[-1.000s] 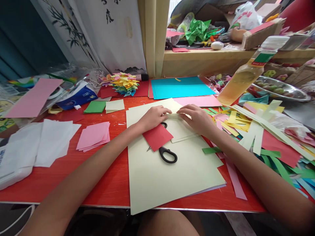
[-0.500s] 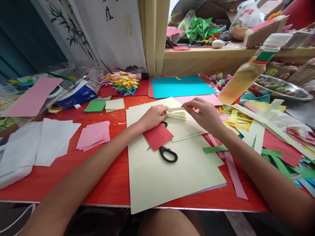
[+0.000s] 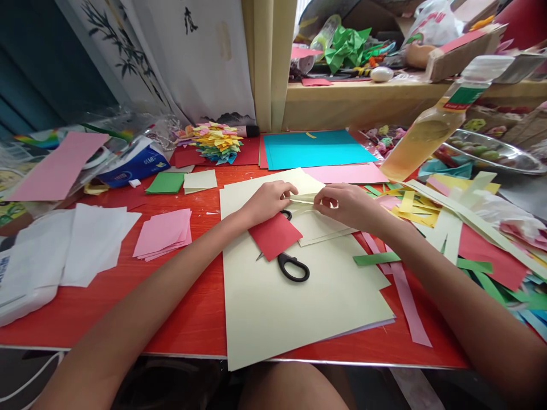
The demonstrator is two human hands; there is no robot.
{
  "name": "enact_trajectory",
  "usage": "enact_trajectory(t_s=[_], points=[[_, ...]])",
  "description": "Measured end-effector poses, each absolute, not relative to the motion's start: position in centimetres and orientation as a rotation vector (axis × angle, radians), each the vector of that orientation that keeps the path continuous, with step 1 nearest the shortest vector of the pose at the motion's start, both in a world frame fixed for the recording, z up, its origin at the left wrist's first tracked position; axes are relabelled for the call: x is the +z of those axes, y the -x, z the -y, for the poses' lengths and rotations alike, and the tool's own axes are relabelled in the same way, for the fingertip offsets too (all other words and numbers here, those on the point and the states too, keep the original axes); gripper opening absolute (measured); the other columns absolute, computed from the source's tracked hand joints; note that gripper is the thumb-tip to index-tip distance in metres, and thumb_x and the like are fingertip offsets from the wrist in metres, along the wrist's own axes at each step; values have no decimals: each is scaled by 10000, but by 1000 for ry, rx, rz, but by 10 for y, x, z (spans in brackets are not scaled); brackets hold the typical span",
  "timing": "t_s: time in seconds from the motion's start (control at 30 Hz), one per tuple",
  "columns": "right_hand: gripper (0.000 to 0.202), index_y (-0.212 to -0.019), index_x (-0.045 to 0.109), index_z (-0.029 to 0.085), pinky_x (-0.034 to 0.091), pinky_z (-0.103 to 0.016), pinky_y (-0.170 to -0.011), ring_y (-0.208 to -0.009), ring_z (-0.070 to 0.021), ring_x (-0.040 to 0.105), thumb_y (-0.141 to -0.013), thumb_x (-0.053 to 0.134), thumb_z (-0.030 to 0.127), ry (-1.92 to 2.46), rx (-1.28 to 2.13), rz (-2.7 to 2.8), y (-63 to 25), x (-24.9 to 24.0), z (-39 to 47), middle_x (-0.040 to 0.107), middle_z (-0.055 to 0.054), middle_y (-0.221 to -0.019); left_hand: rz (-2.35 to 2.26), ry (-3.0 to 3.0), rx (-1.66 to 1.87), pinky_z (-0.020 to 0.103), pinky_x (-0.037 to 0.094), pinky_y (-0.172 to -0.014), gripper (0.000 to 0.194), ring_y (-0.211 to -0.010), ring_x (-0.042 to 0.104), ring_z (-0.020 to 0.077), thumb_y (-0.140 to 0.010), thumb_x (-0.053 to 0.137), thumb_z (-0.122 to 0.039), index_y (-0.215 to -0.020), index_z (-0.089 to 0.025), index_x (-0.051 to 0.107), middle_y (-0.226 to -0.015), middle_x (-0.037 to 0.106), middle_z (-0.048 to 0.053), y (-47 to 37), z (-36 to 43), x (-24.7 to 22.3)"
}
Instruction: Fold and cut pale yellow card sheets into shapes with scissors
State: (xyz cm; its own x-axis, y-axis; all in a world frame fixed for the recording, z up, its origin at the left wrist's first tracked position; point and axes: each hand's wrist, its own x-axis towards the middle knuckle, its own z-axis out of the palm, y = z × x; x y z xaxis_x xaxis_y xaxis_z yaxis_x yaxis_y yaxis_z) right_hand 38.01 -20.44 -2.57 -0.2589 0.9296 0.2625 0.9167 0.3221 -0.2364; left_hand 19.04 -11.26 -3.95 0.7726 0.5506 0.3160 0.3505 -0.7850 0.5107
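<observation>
**Pale paper strip point(image 3: 304, 199) set crosswise**

We note its long axis running left to right over the cream sheets point(image 3: 265, 319), between our left hand point(image 3: 268, 203) and our right hand point(image 3: 348, 206). Each pinches one end narrowly; neither is clearly nearer.

The red square point(image 3: 276, 236) covers the middle of your scissors point(image 3: 305, 267) (a blade tip pokes out). Your fingers point(image 3: 289, 188) hide the ends of the pale strip point(image 3: 304, 199), possibly several layers. The left edge cuts off the white packet point(image 3: 29, 290).
</observation>
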Motion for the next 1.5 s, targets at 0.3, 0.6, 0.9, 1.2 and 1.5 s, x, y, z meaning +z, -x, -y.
enact_trajectory(t_s=[0.3,0.6,0.9,1.2,1.5], points=[[105,-715,533,178,356,-270,-566,-642,-148,487,-797,489,227,1763,-110,2045,-374,-36,201,562,-30,-718,-664,-2578,651,240,429,-734,329,-789,570,122,-727,421,-50,-960,-154,629,-891,647,26,-190,111,-41],[359,-1098,506,156,450,-340,-649,-683,-171,521,-767,579,272,1724,-99,1939,-379,-48,198,482,-129,-1092,-738,-2493,659,230,433,-694,261,-776,575,119,-749,450,-98,-922,-152,638,-909,659,34,-191,116,-37],[174,-958,575,200,465,-320,-640,-614,-134,516,-788,557,228,1622,66,1915,-377,-50,197,535,-72,-967,-614,-2604,676,240,419,-724,190,-789,567,128,-814,467,-164,-918,-157,625,-887,644,34,-192,115,-40],[141,-878,655,181,448,-306,-635,-678,-157,583,-765,572,203,1747,200,1837,-384,-31,199,625,-72,-912,-637,-2586,669,242,424,-718,228,-774,567,127,-786,452,-92,-917,-160,626,-875,637,28,-194,122,-38],[210,-872,699,175,492,-346,-634,-608,-183,632,-779,517,222,1804,400,1620,-393,-29,199,697,-52,-732,-638,-2577,637,246,426,-732,189,-759,560,123,-793,475,-132,-916,-152,618,-882,625,35,-194,119,-39]])
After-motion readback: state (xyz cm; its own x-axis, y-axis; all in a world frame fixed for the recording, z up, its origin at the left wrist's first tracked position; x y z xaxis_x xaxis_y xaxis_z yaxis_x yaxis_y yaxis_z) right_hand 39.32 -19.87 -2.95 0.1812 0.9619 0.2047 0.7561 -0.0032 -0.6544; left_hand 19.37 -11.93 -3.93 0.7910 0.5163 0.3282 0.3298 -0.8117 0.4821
